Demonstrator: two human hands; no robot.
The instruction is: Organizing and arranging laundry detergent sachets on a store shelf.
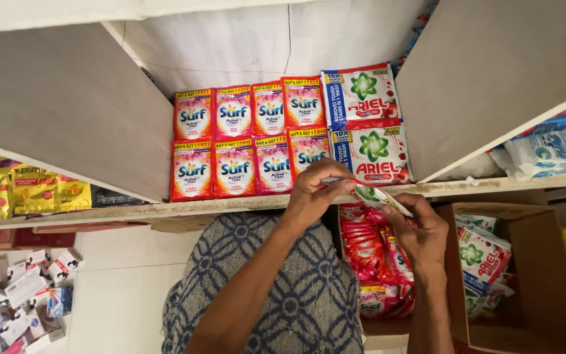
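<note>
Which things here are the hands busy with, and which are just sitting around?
In use:
- left hand and right hand, together holding a strip of sachets
- red and pink sachets on the shelf
- white sachets beside them
- red sachet pile below

Just lying about:
- yellow packets
- small boxes on the floor
- cardboard box

A wooden shelf (230, 204) carries pink sachets (234, 141) beside white-red sachets (369, 124).

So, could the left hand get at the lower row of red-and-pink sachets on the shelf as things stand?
Probably yes. The left hand is right beside the lower row of red-and-pink sachets, with nothing between them, though it would first have to let go of the sachet strip it shares with the right hand.
</note>
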